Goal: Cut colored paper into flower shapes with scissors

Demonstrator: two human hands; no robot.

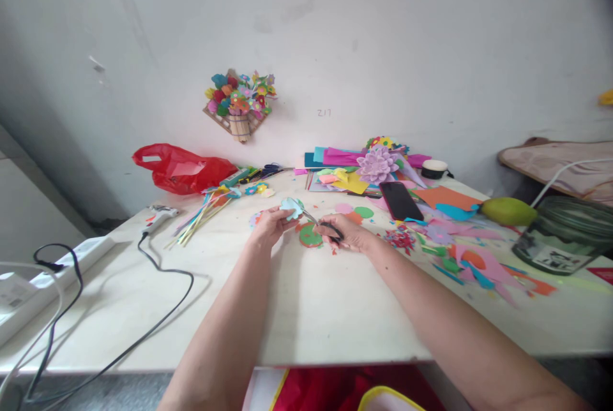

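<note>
Between the fingers of my left hand (274, 227) is a light blue flower-shaped cutout (290, 207), held a little above the table. My right hand (347, 234) grips the dark handles of a pair of scissors (336, 232). Their metal blades point left and reach the edge of the cutout; whether they are closed on it I cannot tell. Below the hands lies a green disc (310, 236) with an orange rim. Beyond them rest a pink disc and another green disc (364, 212), among small scraps.
A glue gun (160, 218) with a black cord lies left, near a white power strip (76, 264). Behind it sit wrapped stems (204, 216) and a red bag (184, 168). Rightward are a phone (401, 201), foam scraps (483, 264), a purple flower (378, 164) and a glass jar (565, 235).
</note>
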